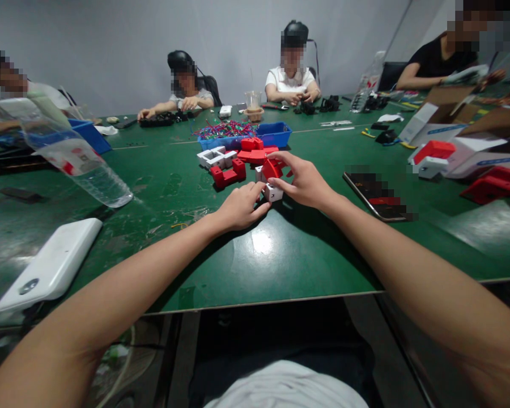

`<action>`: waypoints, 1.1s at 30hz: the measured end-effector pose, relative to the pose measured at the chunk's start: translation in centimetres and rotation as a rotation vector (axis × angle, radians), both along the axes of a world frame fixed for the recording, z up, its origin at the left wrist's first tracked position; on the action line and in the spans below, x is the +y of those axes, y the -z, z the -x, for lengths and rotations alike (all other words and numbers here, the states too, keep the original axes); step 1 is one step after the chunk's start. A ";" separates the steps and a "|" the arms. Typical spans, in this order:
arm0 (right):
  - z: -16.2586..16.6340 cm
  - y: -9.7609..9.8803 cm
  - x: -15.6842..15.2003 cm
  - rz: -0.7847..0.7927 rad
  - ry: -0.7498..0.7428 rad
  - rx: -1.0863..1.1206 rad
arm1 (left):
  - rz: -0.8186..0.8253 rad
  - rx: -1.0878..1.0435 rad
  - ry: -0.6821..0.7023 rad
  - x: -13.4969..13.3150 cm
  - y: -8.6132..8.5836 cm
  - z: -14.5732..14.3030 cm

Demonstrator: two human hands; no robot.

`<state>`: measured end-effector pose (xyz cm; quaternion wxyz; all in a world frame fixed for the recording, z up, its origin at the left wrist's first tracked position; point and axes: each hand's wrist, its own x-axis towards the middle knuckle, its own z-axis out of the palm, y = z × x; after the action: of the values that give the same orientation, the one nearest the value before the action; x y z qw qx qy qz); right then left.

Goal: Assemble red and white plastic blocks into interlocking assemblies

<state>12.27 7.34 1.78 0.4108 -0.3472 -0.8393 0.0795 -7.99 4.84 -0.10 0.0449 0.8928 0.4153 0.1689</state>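
In the middle of the green table [182, 260], my two hands meet at a small white plastic block [273, 193] and a red plastic part [272, 169] just above it. My left hand [242, 205] pinches the white block from the left with thumb and fingertips. Curled round the red part is my right hand [308, 180], its thumb also against the white block. Whether the two pieces are joined cannot be made out. Right behind lie a red U-shaped bracket [228, 174], a white frame-like part [216, 158] and more red parts [252, 148].
A blue bin [276, 136] holds colourful small pieces. Left are a tilted plastic bottle [83, 161] and a white power bank [53, 263]. Right are a phone [376, 198], cartons [476, 147] and red parts [499, 184]. Several people sit around the table.
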 end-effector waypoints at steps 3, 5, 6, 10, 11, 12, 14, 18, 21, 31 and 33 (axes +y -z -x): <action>0.1 0.0 -0.1 -0.001 0.012 0.006 | -0.002 -0.001 0.002 0.1 0.1 0.0; 0.2 0.0 -0.1 0.005 0.009 0.006 | -0.005 -0.004 0.002 0.1 0.1 0.0; 0.2 0.0 -0.1 0.006 0.009 0.005 | -0.006 -0.006 0.001 0.1 0.1 0.0; 0.0 0.0 0.1 -0.013 0.023 -0.006 | 0.001 -0.010 -0.001 0.0 0.0 0.0; -0.1 0.0 0.1 -0.021 0.031 -0.009 | 0.003 -0.010 -0.002 0.0 0.0 0.0; -0.1 -0.1 0.1 -0.029 0.038 -0.012 | 0.003 -0.009 -0.003 0.0 -0.1 0.0; -0.1 -0.1 0.2 -0.049 0.048 -0.013 | 0.003 -0.010 -0.003 0.0 -0.1 0.0; 0.0 -0.4 0.0 -0.071 0.079 0.022 | -0.002 -0.010 -0.002 0.1 0.0 0.0; 0.0 -0.6 -0.1 -0.087 0.092 0.047 | 0.002 -0.006 -0.001 0.1 0.1 0.0; -0.4 -1.0 -0.2 -0.103 0.158 0.029 | 0.001 -0.006 0.007 0.0 0.0 -0.1; -0.5 -1.0 -0.2 -0.092 0.159 0.030 | 0.003 -0.002 0.005 0.0 0.0 -0.1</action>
<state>12.74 7.12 2.79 0.4439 -0.3924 -0.8055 0.0130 -7.93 4.86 -0.08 0.0473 0.8936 0.4131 0.1691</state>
